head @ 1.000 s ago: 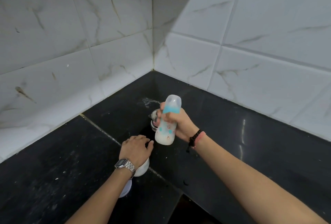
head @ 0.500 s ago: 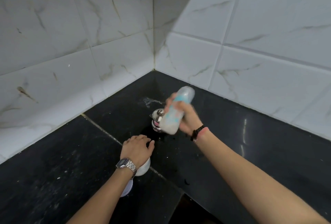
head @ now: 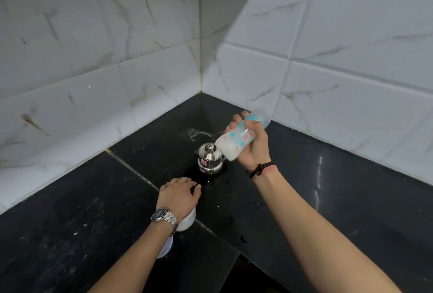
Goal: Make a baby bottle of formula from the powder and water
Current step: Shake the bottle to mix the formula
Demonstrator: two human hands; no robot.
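Bottle (head: 236,144) capped, milky, tilted above steel pot (head: 209,158); right hand (head: 251,145) fingers wrapped round it, mid-shake. Left hand (head: 179,195) fingers relaxed near pot. Next: steady upright, check lumps.

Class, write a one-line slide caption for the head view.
Right hand grips a tilted, milky baby bottle above a steel pot; left hand rests on the counter.

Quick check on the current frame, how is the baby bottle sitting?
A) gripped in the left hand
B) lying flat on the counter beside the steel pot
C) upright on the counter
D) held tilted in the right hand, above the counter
D: the right hand grips the baby bottle at a slant, capped end up and away, in the air by the steel pot, while the left hand rests low over a white container.
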